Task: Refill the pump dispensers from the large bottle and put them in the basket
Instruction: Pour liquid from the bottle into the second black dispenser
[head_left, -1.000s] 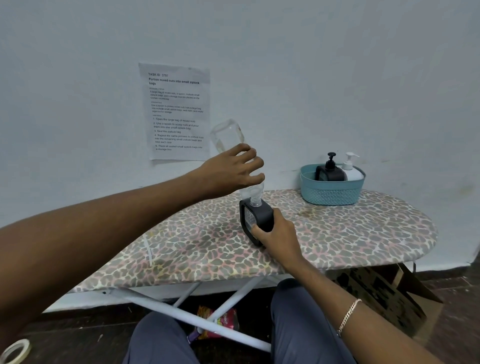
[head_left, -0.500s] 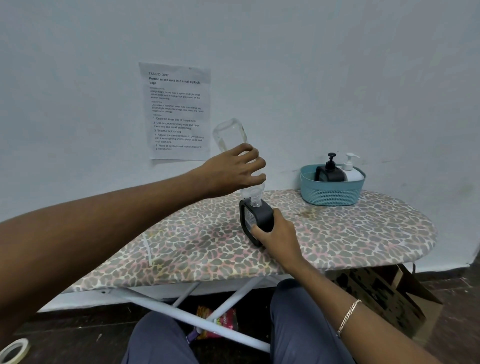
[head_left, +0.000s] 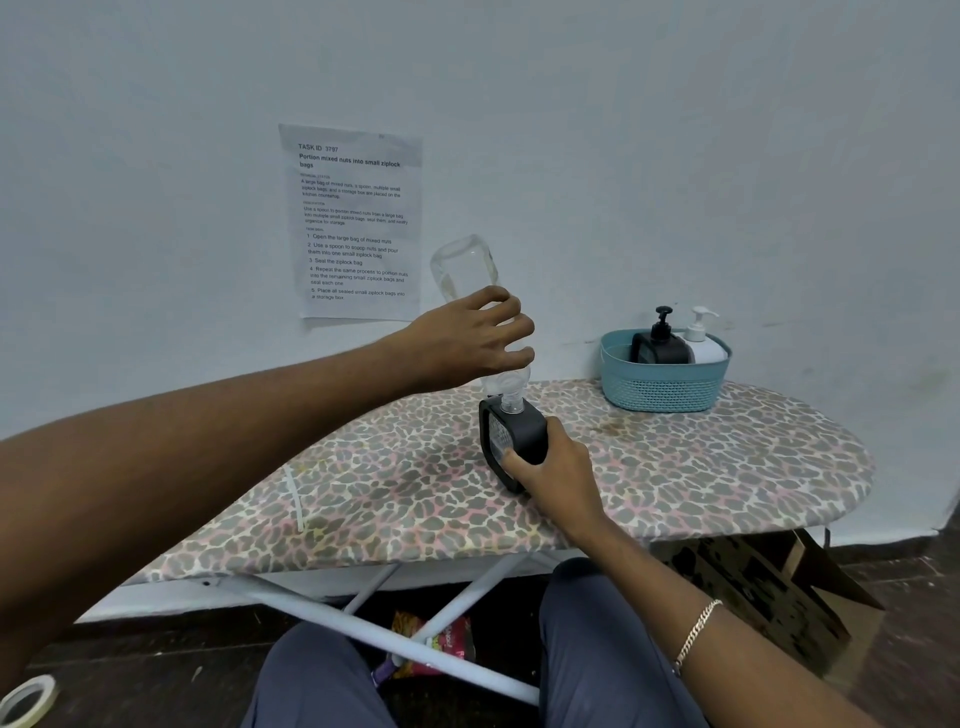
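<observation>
Pale blue wall (head_left: 675, 130) fills the background, with a printed sheet of paper (head_left: 358, 223) taped to it. Below runs an ironing board (head_left: 727, 467) in a leopard-print cover, used as the work table, and a cardboard box (head_left: 769, 587) sits on the floor beneath its right end.

At the back right of the board stands a teal basket (head_left: 662, 389). It already holds a black pump dispenser (head_left: 662, 345) and a white pump dispenser (head_left: 704, 343), side by side with their pumps on.

Near the middle of the board the pour is under way. The left hand (head_left: 467, 343) grips the large clear bottle (head_left: 462, 265) round its lower half, fingers curled over it. The bottle is upended. Its long axis is close to vertical, base leaning up and to the left and mouth pointing straight down into the neck of a third dispenser (head_left: 519, 431). This black one stands on the board with its pump off and opening up, and the right hand (head_left: 556, 473) wraps round its near side to steady it. How much liquid is left in the bottle is hard to tell through the clear plastic.

Judging by this, the last refill is in hand. Next the bottle must be righted without dripping and set down, then the pump screwed on and the dispenser carried to the basket. A thin white tube (head_left: 296, 499) lies on the board to the left; whether it belongs to that pump I cannot tell.
</observation>
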